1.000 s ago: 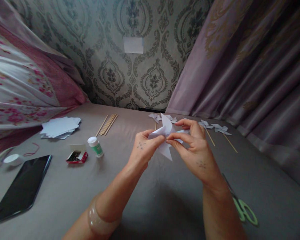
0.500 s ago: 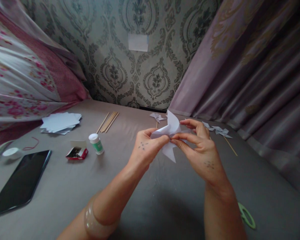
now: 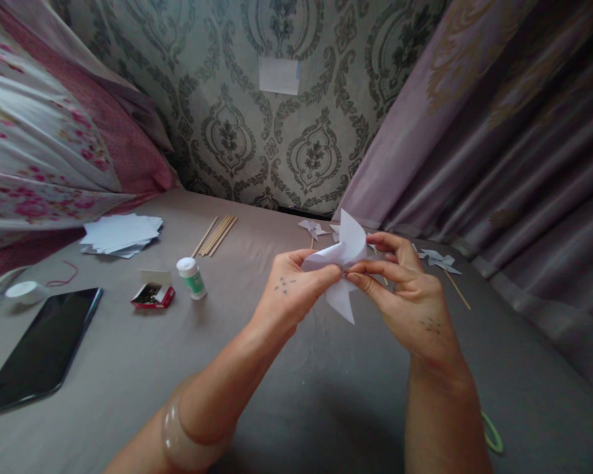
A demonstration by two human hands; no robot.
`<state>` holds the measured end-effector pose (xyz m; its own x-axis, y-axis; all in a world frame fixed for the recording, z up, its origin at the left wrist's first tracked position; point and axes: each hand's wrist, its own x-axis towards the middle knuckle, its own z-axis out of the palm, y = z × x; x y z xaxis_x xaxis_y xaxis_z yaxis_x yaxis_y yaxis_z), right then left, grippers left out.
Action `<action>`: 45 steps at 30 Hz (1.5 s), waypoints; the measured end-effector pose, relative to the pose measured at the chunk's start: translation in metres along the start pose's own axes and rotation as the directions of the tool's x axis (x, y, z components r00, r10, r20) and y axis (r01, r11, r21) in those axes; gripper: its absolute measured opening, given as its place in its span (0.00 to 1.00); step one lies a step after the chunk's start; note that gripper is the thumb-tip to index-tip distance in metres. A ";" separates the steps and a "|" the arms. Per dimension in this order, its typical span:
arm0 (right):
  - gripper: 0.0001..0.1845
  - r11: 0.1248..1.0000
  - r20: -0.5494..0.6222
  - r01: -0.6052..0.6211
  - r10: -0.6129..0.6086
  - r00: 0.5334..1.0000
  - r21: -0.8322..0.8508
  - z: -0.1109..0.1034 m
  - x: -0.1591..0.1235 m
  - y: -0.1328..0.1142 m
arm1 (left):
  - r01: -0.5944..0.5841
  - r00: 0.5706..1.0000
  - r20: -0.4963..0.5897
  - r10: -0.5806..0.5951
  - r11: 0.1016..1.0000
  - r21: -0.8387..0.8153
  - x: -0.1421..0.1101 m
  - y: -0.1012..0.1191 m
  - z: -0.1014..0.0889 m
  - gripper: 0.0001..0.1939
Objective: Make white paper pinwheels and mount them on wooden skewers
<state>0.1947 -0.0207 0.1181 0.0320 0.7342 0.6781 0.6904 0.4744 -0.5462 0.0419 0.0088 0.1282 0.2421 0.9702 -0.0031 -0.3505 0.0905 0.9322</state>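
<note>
A white paper pinwheel (image 3: 346,253) with curled blades is held up in front of me over the cloth-covered surface. My left hand (image 3: 296,286) is closed on its left side, the thumb pressed close to the centre. At that centre, the thumb and index finger of my right hand (image 3: 405,293) are pinched together around a tiny dark spot too small to name. The other right fingers are bent beside the right-hand blades. Behind it lie finished pinwheels on sticks, one at the back (image 3: 313,229) and another at the right (image 3: 439,259), some partly hidden by my right hand.
To the left are a stack of white paper (image 3: 122,234), several wooden sticks (image 3: 219,237), a green-labelled white glue bottle (image 3: 192,279), an open red box (image 3: 153,297) of small items, a white round lid (image 3: 26,292) and a black phone (image 3: 42,349). Green-handled scissors (image 3: 493,434) show behind my right forearm.
Both hands and the pinwheel have shifted slightly right in view, with the right hand moving more. My grip looks much the same. My right forearm now covers most of the scissors.
</note>
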 end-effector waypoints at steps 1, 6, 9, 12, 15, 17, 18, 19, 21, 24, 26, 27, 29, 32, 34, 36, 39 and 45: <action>0.03 1.000 -0.001 -0.001 0.001 1.000 0.005 0.000 0.000 0.000 | 0.001 1.000 0.000 -0.001 1.000 0.001 0.000 0.000 0.000 0.03; 0.04 1.000 0.005 -0.021 0.021 1.000 0.016 -0.001 0.000 -0.002 | -0.006 1.000 -0.010 0.006 1.000 0.012 -0.002 0.003 0.001 0.03; 0.05 0.999 0.003 -0.028 0.028 1.000 0.032 -0.001 0.000 -0.002 | -0.010 1.000 -0.002 0.010 1.000 0.015 -0.003 0.004 0.001 0.03; 0.04 0.999 -0.002 -0.023 0.023 1.000 0.048 -0.001 0.001 -0.002 | -0.004 1.000 -0.001 0.004 1.000 0.007 -0.003 0.004 0.001 0.03; 0.04 0.998 0.001 -0.028 0.028 1.000 0.062 -0.001 0.001 -0.001 | 0.000 1.000 0.002 0.000 1.000 -0.001 -0.004 0.004 0.001 0.03; 0.04 0.997 0.010 -0.037 0.037 0.999 0.073 -0.001 0.000 0.000 | 0.004 1.000 -0.001 -0.004 1.000 0.002 -0.004 0.004 0.001 0.03; 0.05 0.996 0.015 -0.041 0.040 0.999 0.083 -0.001 0.000 0.001 | 0.006 1.000 -0.003 -0.006 1.000 0.005 -0.005 0.004 0.001 0.03; 0.05 0.994 0.020 -0.043 0.041 0.999 0.096 -0.001 0.000 0.001 | 0.008 1.000 -0.004 -0.008 1.000 0.008 -0.005 0.004 0.001 0.03; 0.05 0.992 0.031 -0.046 0.043 0.999 0.117 -0.001 0.000 0.002 | 0.012 1.000 0.000 -0.012 1.000 0.012 -0.005 0.004 0.001 0.04; 0.05 0.991 0.041 -0.054 0.049 0.998 0.120 -0.002 0.000 0.002 | 0.015 1.000 0.005 -0.015 1.000 0.011 -0.005 0.005 0.001 0.04; 0.06 0.992 0.046 -0.056 0.051 0.998 0.109 -0.002 0.000 0.001 | 0.019 1.000 0.004 -0.019 1.000 0.009 -0.005 0.006 0.001 0.04; 0.06 0.993 0.046 -0.056 0.051 0.998 0.104 -0.003 0.000 0.000 | 0.019 1.000 0.003 -0.019 1.000 0.008 -0.006 0.006 0.001 0.04; 0.05 0.993 0.046 -0.056 0.052 0.998 0.101 -0.003 0.000 -0.001 | 0.011 1.000 0.005 -0.011 1.000 0.003 -0.006 0.006 0.001 0.04; 0.05 0.993 0.034 -0.057 0.053 0.998 0.107 -0.003 0.000 -0.002 | -0.012 1.000 0.014 0.012 1.000 0.007 -0.007 0.007 0.002 0.03; 0.05 0.993 0.027 -0.056 0.054 0.998 0.106 -0.002 0.000 -0.003 | -0.036 0.999 0.020 0.035 0.999 0.031 -0.008 0.007 0.002 0.03; 0.05 0.993 0.025 -0.058 0.056 0.998 0.102 -0.002 0.000 -0.004 | -0.067 0.998 0.023 0.066 0.995 0.070 -0.009 0.008 0.001 0.03; 0.04 0.992 0.035 -0.070 0.067 0.997 0.103 -0.002 0.001 -0.006 | -0.117 0.993 0.029 0.114 0.984 0.135 -0.010 0.009 0.001 0.03; 0.04 0.988 0.034 -0.069 0.065 0.997 0.135 0.000 0.002 -0.011 | -0.188 0.982 0.072 0.176 0.958 0.215 -0.009 0.010 -0.002 0.04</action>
<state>0.1877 -0.0244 0.1252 0.0528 0.7797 0.6240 0.5830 0.4833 -0.6532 0.0347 0.0016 0.1367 0.2413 0.9522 0.1871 -0.1870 -0.1435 0.9718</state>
